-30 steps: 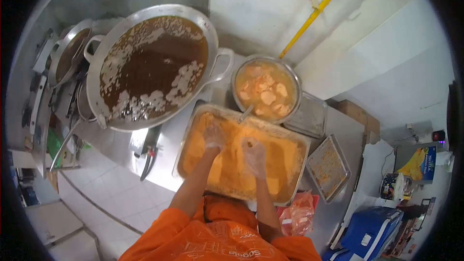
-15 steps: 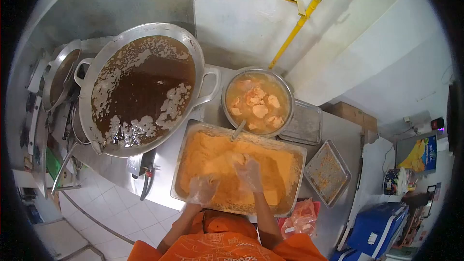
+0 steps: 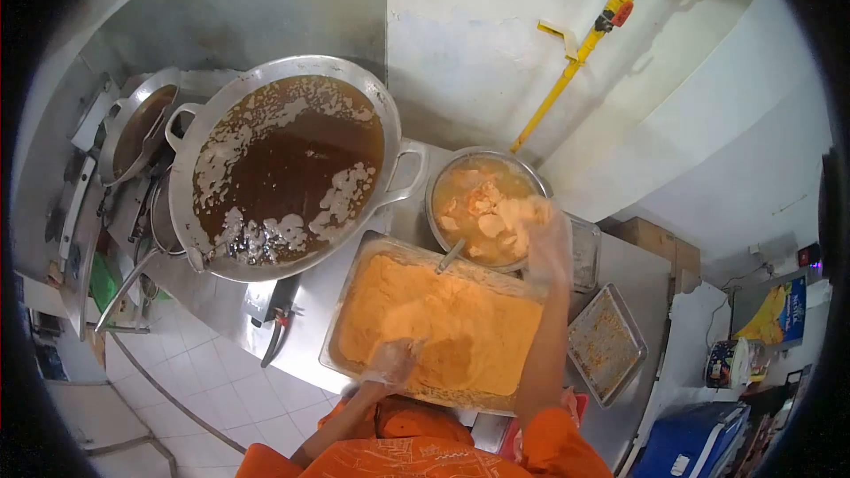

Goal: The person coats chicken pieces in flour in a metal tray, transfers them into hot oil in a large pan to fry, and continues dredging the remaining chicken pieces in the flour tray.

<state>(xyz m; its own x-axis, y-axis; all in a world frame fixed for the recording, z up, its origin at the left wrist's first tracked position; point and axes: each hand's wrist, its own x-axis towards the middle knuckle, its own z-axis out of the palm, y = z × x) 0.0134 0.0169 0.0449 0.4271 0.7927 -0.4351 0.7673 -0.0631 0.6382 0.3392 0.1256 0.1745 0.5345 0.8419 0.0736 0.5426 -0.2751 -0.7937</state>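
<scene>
My left hand (image 3: 394, 361), in a clear plastic glove, is low over the orange breading powder (image 3: 416, 292) in a rectangular metal tray (image 3: 341, 312). Its fingers are curled in; anything inside them is hidden. My right hand (image 3: 551, 243), also gloved, is raised at the right rim of the round metal bowl (image 3: 432, 204). Motion smears its fingers, so I cannot tell what they hold. Pale chunks of what looks like raw meat (image 3: 490, 224) sit in cloudy liquid in the bowl. A metal handle (image 3: 450, 257) leans over the bowl's near rim towards the tray.
A large two-handled pan (image 3: 394, 124) of dark, foamy oil stands at left, beside a smaller pan (image 3: 142, 128). On the right lies a crumb-covered metal tray (image 3: 606, 345). A yellow pipe (image 3: 567, 71) runs along the wall. A blue cooler (image 3: 691, 443) is at lower right.
My right hand has gone from the breading up and right to the bowl's rim. My left hand has stayed low over the tray. The whole view has shifted slightly.
</scene>
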